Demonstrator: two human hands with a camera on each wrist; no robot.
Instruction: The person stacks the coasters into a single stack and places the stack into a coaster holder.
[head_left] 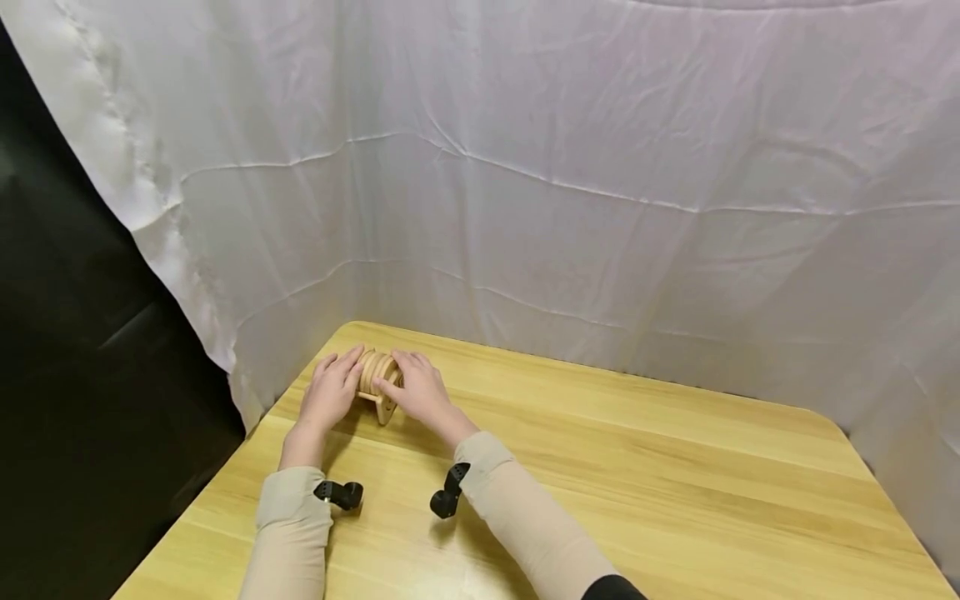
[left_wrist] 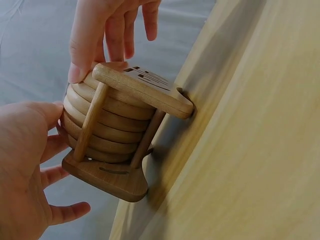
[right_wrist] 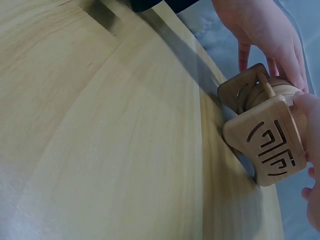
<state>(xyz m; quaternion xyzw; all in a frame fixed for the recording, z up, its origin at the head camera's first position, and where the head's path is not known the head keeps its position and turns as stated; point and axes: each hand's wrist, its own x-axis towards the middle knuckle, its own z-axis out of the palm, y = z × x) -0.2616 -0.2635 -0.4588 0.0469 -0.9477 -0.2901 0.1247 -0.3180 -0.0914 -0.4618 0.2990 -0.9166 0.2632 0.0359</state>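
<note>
A wooden coaster holder (left_wrist: 117, 182) with end panels and rods stands near the table's far left corner. Several round wooden coasters (left_wrist: 122, 120) are stacked side by side between its panels. My left hand (head_left: 330, 396) is at its left end, the thumb on the coasters' rims and the other fingers reaching behind, partly hidden. From the right end my right hand (head_left: 423, 392) holds the coasters, thumb on a rim and fingers over the far side. Slots form a pattern in the right panel (right_wrist: 270, 145), seen in the right wrist view.
The wooden table (head_left: 637, 467) has rounded far corners. A pale curtain (head_left: 562, 183) hangs along its back and left side, with a black surface (head_left: 90, 375) at far left. Black wrist cameras (head_left: 345, 495) jut inward from both sleeves.
</note>
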